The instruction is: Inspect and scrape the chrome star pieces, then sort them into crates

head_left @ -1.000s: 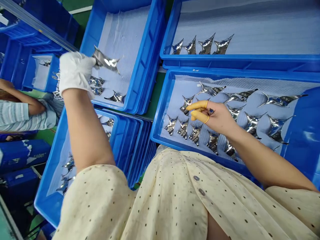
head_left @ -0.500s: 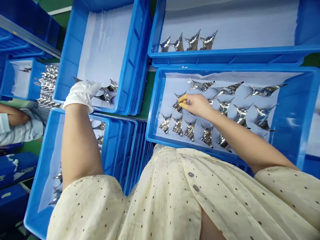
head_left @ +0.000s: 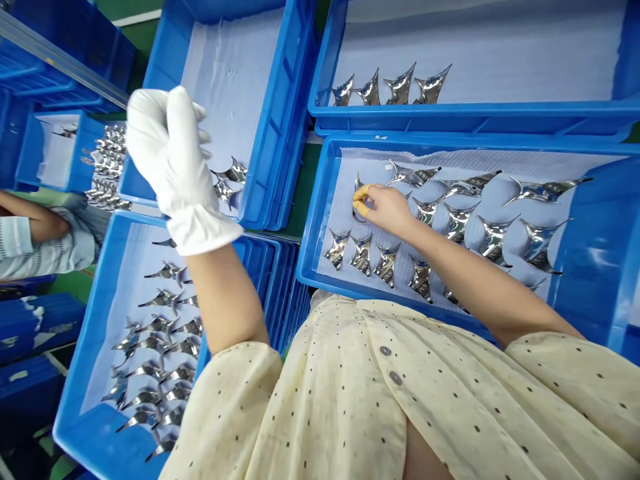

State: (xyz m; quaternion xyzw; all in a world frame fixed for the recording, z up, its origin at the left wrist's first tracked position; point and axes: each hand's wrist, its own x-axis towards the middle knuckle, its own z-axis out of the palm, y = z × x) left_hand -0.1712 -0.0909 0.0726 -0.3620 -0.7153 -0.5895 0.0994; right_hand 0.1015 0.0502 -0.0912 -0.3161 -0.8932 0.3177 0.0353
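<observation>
My right hand (head_left: pixel 383 205), with yellow covers on its fingertips, is closed on a pointed, mirror-bright metal piece (head_left: pixel 358 180). Most of that piece is hidden behind the fingers. Around it, several similar shiny metal pieces (head_left: pixel 385 263) lie in rows in a blue tray (head_left: pixel 309 250). In a white glove, my left hand (head_left: pixel 173 157) is raised over the near left part of another blue bin (head_left: pixel 273 113). Its fingers are curled, and whatever they may hold is hidden. Just right of the glove, shiny pieces (head_left: pixel 231 180) lie on that bin's white liner.
A blue tray (head_left: pixel 450 117) with a short row of metal pieces stands behind at the right. At lower left, another blue tray (head_left: pixel 95 320) holds many pieces. A co-worker's arm (head_left: pixel 30 220) shows at the far left, near more blue bins and pieces.
My left hand has lifted from the pieces in the left bin, uncovering the lower left tray. The piece at my right hand now stands more upright.
</observation>
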